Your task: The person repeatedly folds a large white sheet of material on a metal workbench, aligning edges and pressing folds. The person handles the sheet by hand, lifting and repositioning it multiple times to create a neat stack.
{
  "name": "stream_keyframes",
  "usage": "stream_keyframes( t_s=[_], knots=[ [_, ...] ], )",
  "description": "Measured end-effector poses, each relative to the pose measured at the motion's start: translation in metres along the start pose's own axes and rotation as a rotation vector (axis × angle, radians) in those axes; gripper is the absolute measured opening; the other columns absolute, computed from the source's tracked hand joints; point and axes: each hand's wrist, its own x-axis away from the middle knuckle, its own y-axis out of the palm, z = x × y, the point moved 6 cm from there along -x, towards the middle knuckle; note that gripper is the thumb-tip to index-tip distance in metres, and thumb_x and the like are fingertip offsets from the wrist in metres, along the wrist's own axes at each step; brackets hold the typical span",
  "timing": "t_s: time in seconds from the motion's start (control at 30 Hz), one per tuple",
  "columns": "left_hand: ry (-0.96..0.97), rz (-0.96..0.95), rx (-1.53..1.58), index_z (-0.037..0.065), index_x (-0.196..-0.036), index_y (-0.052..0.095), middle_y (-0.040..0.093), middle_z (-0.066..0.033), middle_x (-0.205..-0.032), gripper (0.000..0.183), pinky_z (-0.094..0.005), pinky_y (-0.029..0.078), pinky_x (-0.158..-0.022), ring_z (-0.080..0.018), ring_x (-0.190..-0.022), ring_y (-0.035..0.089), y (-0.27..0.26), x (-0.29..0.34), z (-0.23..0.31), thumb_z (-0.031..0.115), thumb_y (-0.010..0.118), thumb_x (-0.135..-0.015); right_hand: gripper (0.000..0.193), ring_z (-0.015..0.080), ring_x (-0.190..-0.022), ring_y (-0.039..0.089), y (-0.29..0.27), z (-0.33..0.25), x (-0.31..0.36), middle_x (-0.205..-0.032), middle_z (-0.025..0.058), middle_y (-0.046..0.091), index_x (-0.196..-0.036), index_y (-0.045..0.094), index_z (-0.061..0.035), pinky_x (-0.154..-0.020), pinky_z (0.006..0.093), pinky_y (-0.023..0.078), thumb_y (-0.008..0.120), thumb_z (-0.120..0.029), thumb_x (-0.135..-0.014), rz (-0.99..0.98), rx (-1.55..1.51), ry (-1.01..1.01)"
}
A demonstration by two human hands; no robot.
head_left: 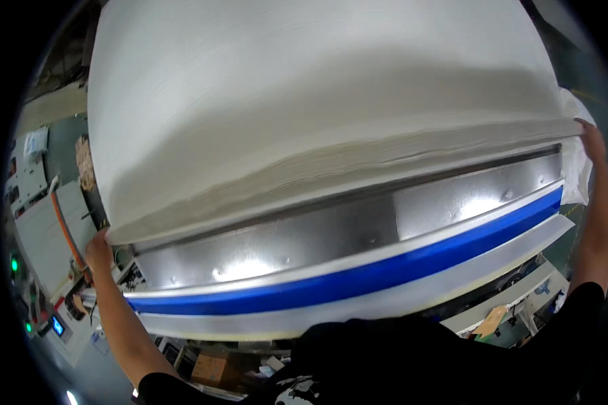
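A wide, thick stack of white sheets (331, 88) spreads across the upper middle, its many thin layers showing along a wavy near edge. Whether they are cloth or paper I cannot tell. My left hand (99, 252) is closed on the stack's near left corner. At the near right corner, my right hand (592, 140) grips the stack's other end, arm stretched wide. Just in front of the layered edge runs a shiny metal strip (317, 241), and nearer to me lie a blue band (351, 267) and a pale ledge (358, 300).
White crumpled material (574, 177) hangs beside my right hand. On the left stand an orange hose (66, 226) and machine panels with green lights and a small lit screen (57, 326). Below the ledge are a cardboard box (209, 368) and a pale shelf (520, 293).
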Motion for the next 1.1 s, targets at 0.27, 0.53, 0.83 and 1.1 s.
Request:
stream_keyframes(
  t_s=[0.27,0.53,0.83,1.1],
  knots=[
    [0.142,-0.153,-0.034,0.019,-0.112,0.065,0.066,-0.0107,-0.108,0.033,-0.043,0.049,-0.085,-0.0315,-0.099,0.062,-0.008,0.065,-0.03,0.011,0.052,-0.083,0.044,0.0352,-0.107,0.06,-0.009,0.069,0.061,-0.112,0.0213,0.063,-0.121,0.058,-0.0047,-0.092,0.0383,0.045,0.05,0.001,-0.078,-0.149,0.094,-0.124],
    [0.407,-0.496,-0.254,0.016,-0.106,0.068,0.067,-0.0096,-0.104,0.032,-0.043,0.047,-0.089,-0.0277,-0.099,0.063,0.088,0.178,0.022,0.008,0.051,-0.081,0.039,0.0374,-0.101,0.058,0.078,0.047,0.163,-0.106,0.0196,0.063,-0.113,0.063,-0.0081,-0.091,0.0421,0.046,0.052,-0.003,-0.076,-0.339,0.198,-0.167],
    [0.472,-0.822,-0.297,0.007,-0.088,0.071,0.068,-0.0134,-0.103,0.016,-0.0426,0.052,-0.082,-0.0304,-0.099,0.065,0.146,0.235,0.077,0.01,0.058,-0.08,0.024,0.0362,-0.093,0.061,0.16,0.034,0.216,-0.097,0.0161,0.065,-0.103,0.066,-0.0085,-0.083,0.0454,0.049,0.053,-0.013,-0.083,-0.528,0.382,-0.268],
    [0.506,-0.762,-0.252,0.009,-0.092,0.072,0.069,-0.0134,-0.103,0.019,-0.0425,0.054,-0.079,-0.0297,-0.096,0.067,0.141,0.217,0.123,0.015,0.058,-0.082,0.02,0.0362,-0.094,0.059,0.206,0.098,0.225,-0.097,0.0162,0.063,-0.094,0.064,-0.0038,-0.082,0.047,0.047,0.048,-0.015,-0.088,-0.428,0.384,-0.333]
  ],
)
